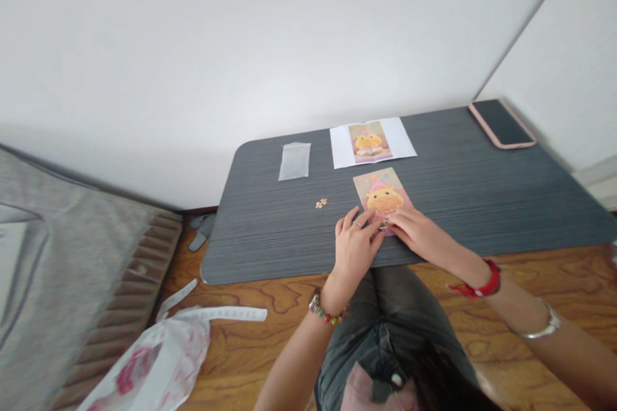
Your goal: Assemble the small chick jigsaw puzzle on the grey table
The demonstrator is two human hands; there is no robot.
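Note:
A small jigsaw puzzle (384, 196) lies near the table's front edge, mostly assembled, showing a yellow cartoon figure in a pink party hat. My left hand (354, 241) rests over its lower left edge, fingers spread and slightly bent, a ring on one finger. From the right, my right hand (415, 230) reaches onto the lower part, its fingertips pinched on a small puzzle piece (384, 226) that they largely cover. The puzzle's bottom portion is partly hidden by both hands. Left of the puzzle are a few loose puzzle pieces (321, 203).
Behind the puzzle, a creased reference sheet (340, 148) bears the same picture. A clear plastic bag (295, 161) lies on the dark table (260, 225); a phone (504, 123) is at the far right. Below left are a white plastic bag (178, 359) and slippers (200, 231).

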